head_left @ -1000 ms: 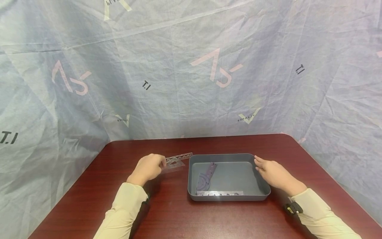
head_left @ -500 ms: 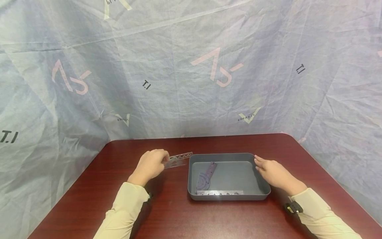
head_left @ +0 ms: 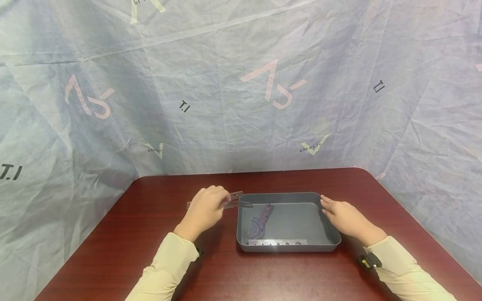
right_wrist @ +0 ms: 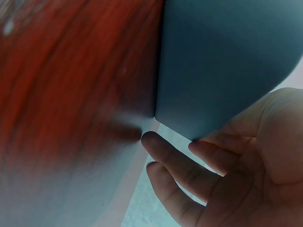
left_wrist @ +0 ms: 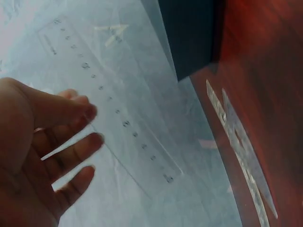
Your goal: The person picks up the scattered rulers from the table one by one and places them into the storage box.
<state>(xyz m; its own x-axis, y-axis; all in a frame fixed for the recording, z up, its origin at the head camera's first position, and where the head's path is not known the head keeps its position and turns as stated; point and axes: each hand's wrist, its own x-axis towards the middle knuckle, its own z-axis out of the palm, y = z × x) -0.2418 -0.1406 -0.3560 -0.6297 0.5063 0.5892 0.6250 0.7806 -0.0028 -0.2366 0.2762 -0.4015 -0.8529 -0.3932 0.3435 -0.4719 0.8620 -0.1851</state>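
Note:
My left hand [head_left: 207,205] pinches a clear ruler [left_wrist: 111,99] between thumb and fingertips. In the head view its free end [head_left: 242,204] reaches over the left rim of a grey tray [head_left: 288,248]. Beneath that hand a clear stencil ruler [head_left: 237,195] with cut-out holes lies on the table; in the left wrist view a clear set square [left_wrist: 251,151] overlaps it. My right hand [head_left: 348,221] grips the tray at its far right corner, some fingers loose outside the wall [right_wrist: 208,71]. A purple protractor-like piece [head_left: 257,229] and another clear ruler [head_left: 278,242] lie in the tray.
A dark red wooden table [head_left: 211,276] carries everything. Behind it and at both sides hangs a pale printed cloth [head_left: 222,104]. Each wrist wears a small dark device, the right one [head_left: 371,261] plainly seen.
My left hand has lifted the clear ruler off the table and moved right toward the tray, uncovering the left end of the stencil ruler. My right hand and the tray stay in place.

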